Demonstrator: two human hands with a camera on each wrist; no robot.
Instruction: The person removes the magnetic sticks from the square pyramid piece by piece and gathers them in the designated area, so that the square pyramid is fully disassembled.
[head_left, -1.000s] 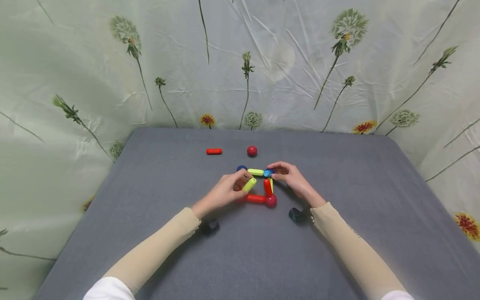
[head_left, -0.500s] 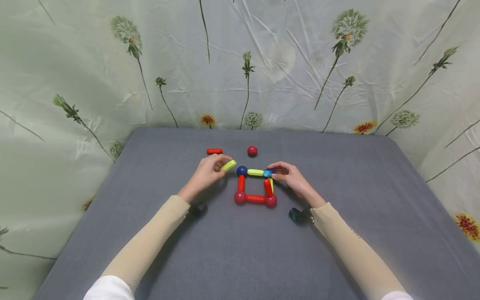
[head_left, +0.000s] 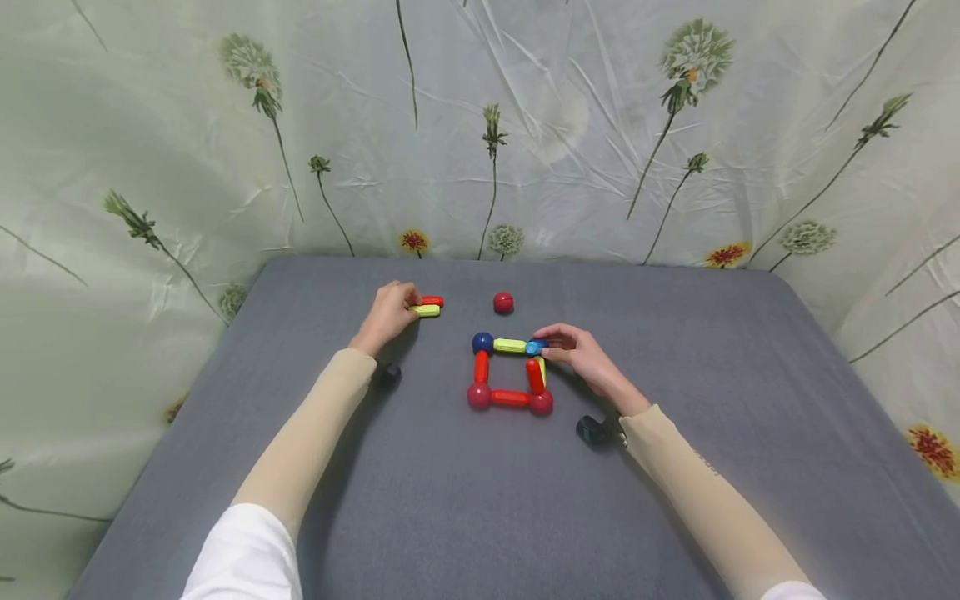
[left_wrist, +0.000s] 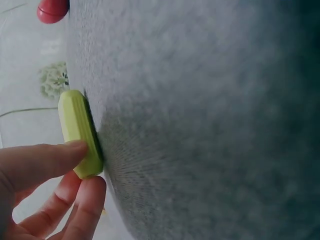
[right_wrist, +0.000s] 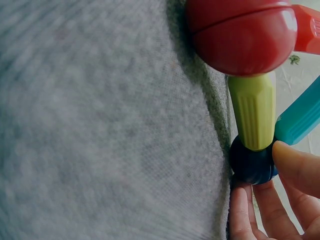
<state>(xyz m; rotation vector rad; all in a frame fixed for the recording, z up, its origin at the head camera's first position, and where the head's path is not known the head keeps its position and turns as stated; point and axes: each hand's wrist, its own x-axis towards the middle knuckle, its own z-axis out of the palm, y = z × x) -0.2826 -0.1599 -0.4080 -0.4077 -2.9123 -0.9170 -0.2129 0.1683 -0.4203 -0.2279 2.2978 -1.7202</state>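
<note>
In the head view my left hand (head_left: 388,315) is at the back left, holding a yellow-green rod (head_left: 427,311) beside a red rod (head_left: 432,300). The left wrist view has thumb and fingers pinching the near end of this yellow-green rod (left_wrist: 80,130), low against the table cloth. My right hand (head_left: 581,354) grips a dark blue ball (right_wrist: 252,162) at the back right corner of a square of rods and balls. From that ball a light blue rod (right_wrist: 302,117) slants away. Another red rod (head_left: 534,375) rises from the front right red ball (head_left: 541,402).
A loose red ball (head_left: 503,302) lies behind the square. The square's left side has a dark blue ball (head_left: 483,342) and a red ball (head_left: 478,396). Grey cloth covers the table (head_left: 480,500), and a flower-printed curtain (head_left: 450,167) hangs behind it.
My left hand has carried the yellow-green rod from above the square to the back left, down beside the loose red rod. My right hand stays on the dark blue ball.
</note>
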